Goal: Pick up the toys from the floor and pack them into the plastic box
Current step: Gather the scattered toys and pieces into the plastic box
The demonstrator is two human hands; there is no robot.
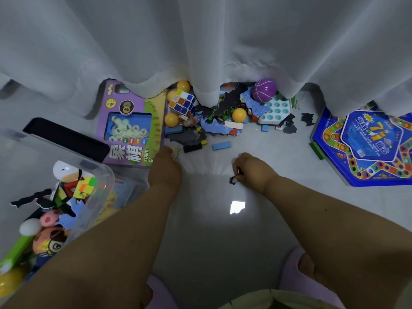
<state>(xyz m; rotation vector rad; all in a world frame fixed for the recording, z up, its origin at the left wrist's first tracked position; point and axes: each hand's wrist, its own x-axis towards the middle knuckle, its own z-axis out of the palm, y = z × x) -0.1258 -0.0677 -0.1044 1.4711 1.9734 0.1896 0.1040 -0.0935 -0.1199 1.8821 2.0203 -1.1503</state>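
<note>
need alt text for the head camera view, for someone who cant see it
A person reaches both hands down to a toy-strewn floor: the left hand touches a small piece beside the purple chess box, the right hand pinches a dark puzzle piece. Balls, blocks and a Rubik's cube lie under a white curtain; a half-filled clear plastic box sits left.

One head-worn wide-angle view looks steeply down at the floor (223,219) from standing height, curtain (200,41) filling the upper frame.

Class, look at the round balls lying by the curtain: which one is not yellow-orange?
The purple ball at the curtain's hem, resting above the white tray with teal holes. It has basketball-style lines; the other balls, near the Rubik's cube and puzzle pieces, are plain yellow-orange.
</note>
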